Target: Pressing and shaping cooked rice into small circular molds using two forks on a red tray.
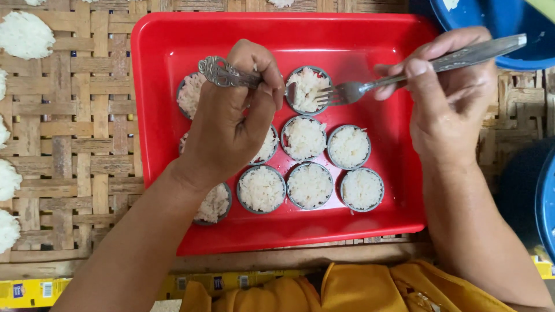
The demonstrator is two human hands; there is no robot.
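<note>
A red plastic tray [167, 52] lies on a woven bamboo mat [81, 144] and holds several small round metal rings packed with white rice. My left hand [228, 124] grips a utensil with an ornate metal handle [222, 72], its tip down at the top-middle rice ring [308, 89]. My right hand [448, 95] holds a metal fork [347, 91] whose tines touch the same ring's rice. Two more rows of filled rings [309, 185] sit below. My left hand hides part of the left-side rings.
Flat round rice cakes [24, 33] lie on the mat along the left edge. A blue basin [509, 29] stands at the top right, another blue rim [546, 202] at the right edge. Yellow cloth [347, 289] is at the bottom.
</note>
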